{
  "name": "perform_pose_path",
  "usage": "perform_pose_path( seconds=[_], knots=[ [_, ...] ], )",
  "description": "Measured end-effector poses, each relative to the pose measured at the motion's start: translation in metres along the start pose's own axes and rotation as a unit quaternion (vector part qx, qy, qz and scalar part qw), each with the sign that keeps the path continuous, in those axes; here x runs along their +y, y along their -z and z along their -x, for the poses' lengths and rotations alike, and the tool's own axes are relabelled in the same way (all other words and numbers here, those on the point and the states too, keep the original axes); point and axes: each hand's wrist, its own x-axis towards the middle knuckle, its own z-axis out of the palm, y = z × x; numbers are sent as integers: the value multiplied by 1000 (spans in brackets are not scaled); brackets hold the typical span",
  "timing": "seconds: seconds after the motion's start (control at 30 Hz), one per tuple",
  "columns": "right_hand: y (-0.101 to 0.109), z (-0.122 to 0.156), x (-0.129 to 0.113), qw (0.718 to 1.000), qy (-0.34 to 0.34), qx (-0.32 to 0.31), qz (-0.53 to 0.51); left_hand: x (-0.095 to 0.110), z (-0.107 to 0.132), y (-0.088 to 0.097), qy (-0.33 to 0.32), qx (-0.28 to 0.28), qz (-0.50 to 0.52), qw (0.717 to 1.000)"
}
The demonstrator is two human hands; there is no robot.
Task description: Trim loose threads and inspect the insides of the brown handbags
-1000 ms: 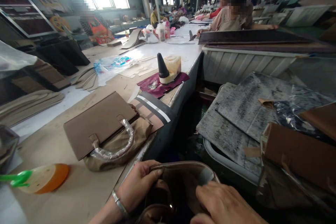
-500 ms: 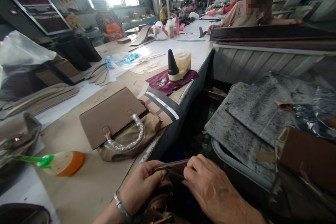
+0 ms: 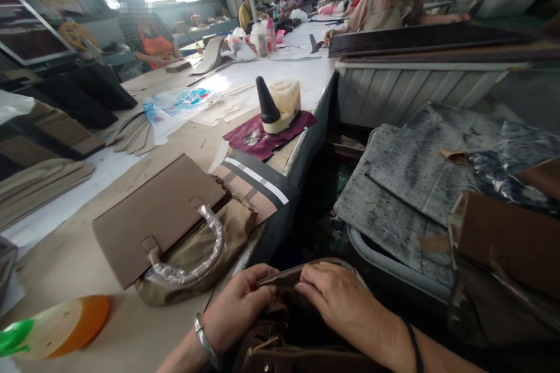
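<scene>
At the bottom of the head view, a brown handbag is held between both hands, its mouth open and dark inside. My left hand pinches the bag's rim from the left, thumb on the near side. My right hand is closed over the same rim a little further right. How the fingertips lie beyond the rim is hidden. On the table to the left lies a taupe handbag, its handle wrapped in clear film. Nearer still is a bottle of orange liquid with a green top.
A glue pot with a black cone stands on a maroon scrap at the table edge. Right of me are a grey bin covered by stained boards, and another brown bag. Co-workers sit farther along the table.
The view has turned, so the table's things appear further left and the near ones lower. My right hand has shifted slightly left along the rim, and more of the bag's rim and front shows.
</scene>
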Motion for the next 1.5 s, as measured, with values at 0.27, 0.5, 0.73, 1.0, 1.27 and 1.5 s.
perform_pose_path(
  seconds=[0.27, 0.5, 0.73, 1.0, 1.27, 1.5],
  knots=[
    [-2, 0, -4, 998, -58, 24, 23, 6, -18, 0, 21, -64, -79, 995],
    [-3, -6, 4, 996, -36, 75, 19, 14, -27, 3, 23, -51, -115, 992],
    [-4, -18, 11, 998, -35, 39, 15, 9, -33, 8, 15, -37, -175, 984],
    [2, -23, 17, 999, -42, 19, 12, 2, -39, 6, -3, -6, -205, 979],
    [-2, -25, 21, 999, -29, 31, 30, 0, -39, 3, -21, 4, -221, 975],
    [-2, -21, 20, 998, -27, 38, 30, 2, -37, -2, -34, 11, -219, 975]
  ],
)
